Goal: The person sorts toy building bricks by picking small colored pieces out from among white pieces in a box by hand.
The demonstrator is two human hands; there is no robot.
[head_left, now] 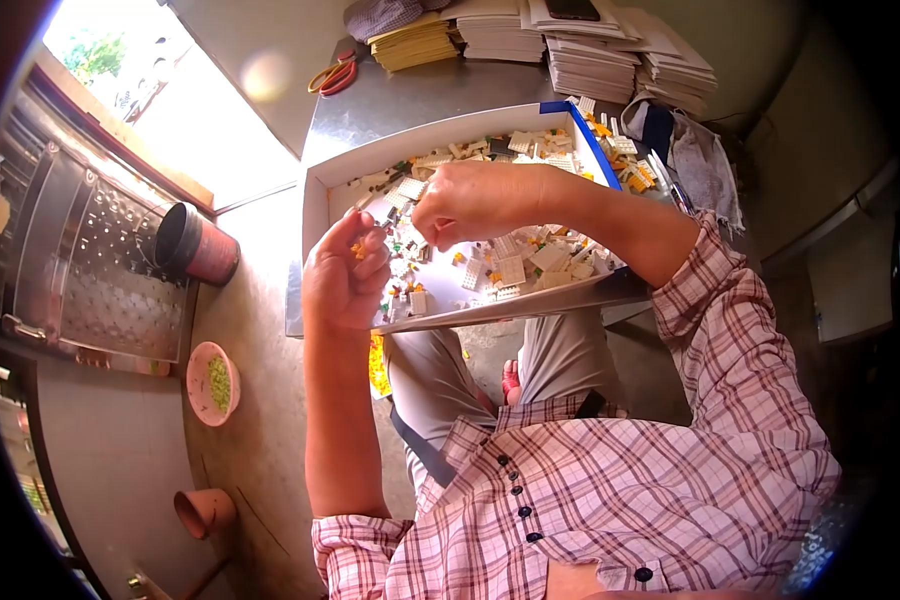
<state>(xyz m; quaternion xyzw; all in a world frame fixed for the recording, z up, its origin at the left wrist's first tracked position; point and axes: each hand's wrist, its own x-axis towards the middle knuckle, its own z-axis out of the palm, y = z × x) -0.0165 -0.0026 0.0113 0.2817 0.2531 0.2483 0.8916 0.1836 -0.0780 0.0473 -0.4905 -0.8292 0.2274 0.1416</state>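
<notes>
Curling closed around a small yellow piece (359,250), the left hand (346,275) hovered at the near-left side of the white box (440,285)! And there, just beside it, the right hand (475,205) hung over the loose plastic bricks (511,270), fingers bent together, any catch hidden from view. Beneath it all, the metal surface (380,112) carried the box.

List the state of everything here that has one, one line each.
Left hand, curled around a small yellow piece
Right hand, curled, contents hidden
Box, open, bricks scattered inside
Bowl, holding green bits
Paper stacks, piled up
Sleeves, rolled up
Red-handled tool, open or shut unclear
</notes>
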